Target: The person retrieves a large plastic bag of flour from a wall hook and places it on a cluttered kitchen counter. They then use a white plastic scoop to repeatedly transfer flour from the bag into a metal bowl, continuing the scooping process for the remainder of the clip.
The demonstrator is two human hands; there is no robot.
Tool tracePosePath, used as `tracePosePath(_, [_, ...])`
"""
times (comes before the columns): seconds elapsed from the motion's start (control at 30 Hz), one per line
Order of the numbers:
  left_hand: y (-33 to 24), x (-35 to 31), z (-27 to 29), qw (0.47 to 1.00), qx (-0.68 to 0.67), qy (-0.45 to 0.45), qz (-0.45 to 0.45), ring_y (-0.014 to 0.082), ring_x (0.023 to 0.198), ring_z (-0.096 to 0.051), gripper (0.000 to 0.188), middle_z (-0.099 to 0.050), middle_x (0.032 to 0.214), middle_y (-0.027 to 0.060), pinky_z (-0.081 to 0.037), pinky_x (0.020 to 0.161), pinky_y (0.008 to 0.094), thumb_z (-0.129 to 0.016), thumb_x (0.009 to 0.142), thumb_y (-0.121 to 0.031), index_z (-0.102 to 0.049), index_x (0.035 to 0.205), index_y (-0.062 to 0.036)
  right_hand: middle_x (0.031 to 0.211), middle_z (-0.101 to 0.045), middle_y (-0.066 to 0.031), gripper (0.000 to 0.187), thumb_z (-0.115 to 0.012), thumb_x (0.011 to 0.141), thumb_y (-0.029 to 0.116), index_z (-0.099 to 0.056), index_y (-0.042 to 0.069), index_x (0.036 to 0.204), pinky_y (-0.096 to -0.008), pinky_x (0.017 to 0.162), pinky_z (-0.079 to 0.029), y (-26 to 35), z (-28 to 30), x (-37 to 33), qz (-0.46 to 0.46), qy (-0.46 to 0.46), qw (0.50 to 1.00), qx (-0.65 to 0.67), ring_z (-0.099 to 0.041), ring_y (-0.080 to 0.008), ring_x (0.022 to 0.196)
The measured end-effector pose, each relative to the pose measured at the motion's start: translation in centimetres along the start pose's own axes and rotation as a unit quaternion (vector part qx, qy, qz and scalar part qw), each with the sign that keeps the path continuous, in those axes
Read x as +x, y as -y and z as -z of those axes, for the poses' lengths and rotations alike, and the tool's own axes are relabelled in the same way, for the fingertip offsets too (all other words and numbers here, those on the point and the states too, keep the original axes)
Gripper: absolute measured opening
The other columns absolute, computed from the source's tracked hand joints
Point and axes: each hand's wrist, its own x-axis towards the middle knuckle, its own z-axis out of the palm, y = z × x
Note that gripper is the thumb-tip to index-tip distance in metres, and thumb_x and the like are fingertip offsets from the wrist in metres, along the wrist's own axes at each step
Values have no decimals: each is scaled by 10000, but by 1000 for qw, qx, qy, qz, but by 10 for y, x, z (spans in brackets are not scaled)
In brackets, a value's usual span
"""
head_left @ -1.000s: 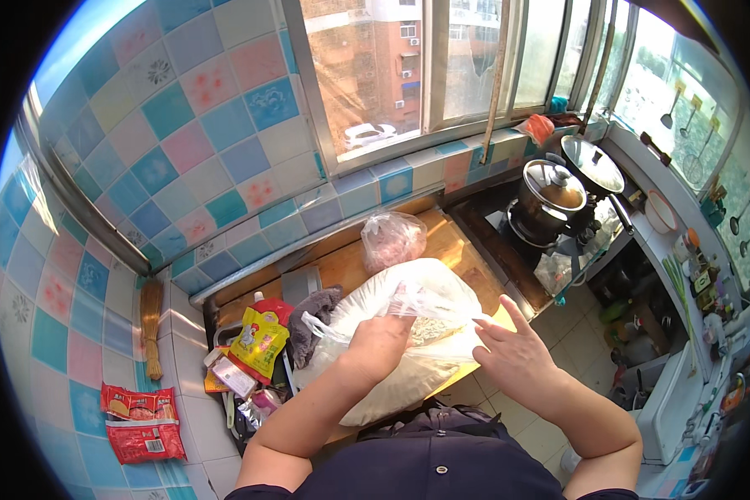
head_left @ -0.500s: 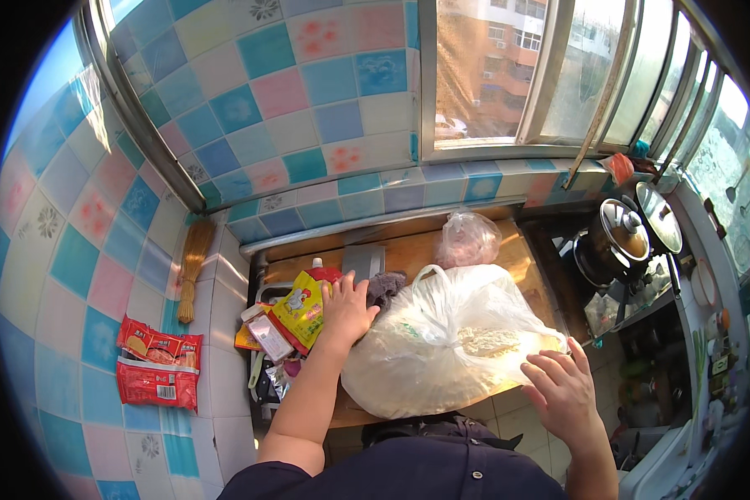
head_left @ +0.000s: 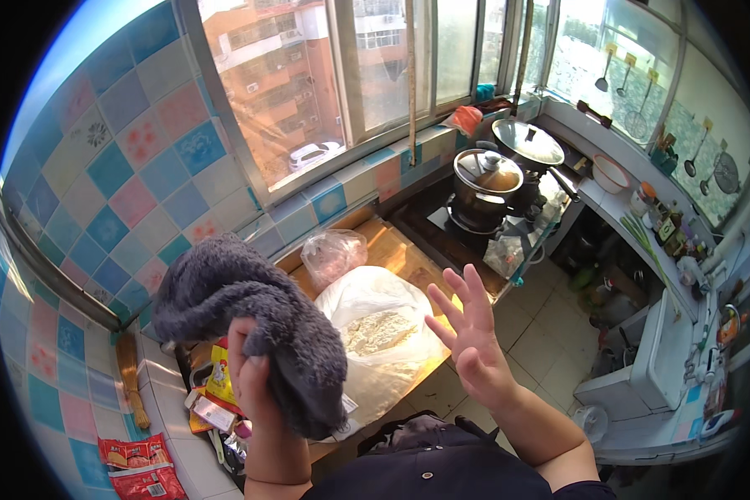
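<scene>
The wooden worktop [head_left: 404,258] is running under the window, bearing the large plastic bag [head_left: 371,285], which is sitting with its mouth open and showing a pale, flour-like filling [head_left: 383,332]. In front of the bag's left part, the dark grey towel [head_left: 217,279] is hanging in the air, bunched and raised; whether it is brushing the plastic, I cannot tell. Beyond, a lidded pot [head_left: 487,185] is standing on the stove. A smaller clear bag [head_left: 335,257] with something pinkish inside is resting just behind the large one. The left hand [head_left: 257,385] is gripping the towel, its visible fingers curling tightly into the pile. The right hand [head_left: 473,354] is holding nothing, its fingers spreading wide beside the large bag. As far as I can judge, the lifting of the towel is done, while setting it down is remaining, and the large bag is yet standing unclosed. Lower left, a yellow pouch [head_left: 220,377] is lying among small packets
</scene>
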Motion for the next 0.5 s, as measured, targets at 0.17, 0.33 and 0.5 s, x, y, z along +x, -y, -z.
tracePosePath(0.17, [71,-67,-104,743,-129,416,508,116,967,-540,310,-554,1038,62,-427,853,246,-504,868,-200,-484,1109,-6,1528,-12,-150,1083,-586,762,675,40,189,1500,-450,1119,-221,24,74,-93,-29,-80,985,152,-136,-336,1411])
tracePosePath(0.33, [135,-148,-238,659,-168,370,633,208,980,-610,350,-597,1075,137,-484,900,321,-493,889,-200,-481,1163,18,1357,-450,-112,775,-607,870,457,-231,111,1454,-415,986,-436,67,160,-281,-64,-85,938,329,-491,-235,1215])
tracePosePath(0.5, [206,-285,-354,580,-51,437,685,262,998,-606,359,-615,1123,123,-477,942,499,-356,1007,-272,-555,1179,-27,1185,-564,-104,392,-597,846,170,-481,47,1199,-345,842,-496,149,228,-454,138,-491,841,179,-592,-201,1003])
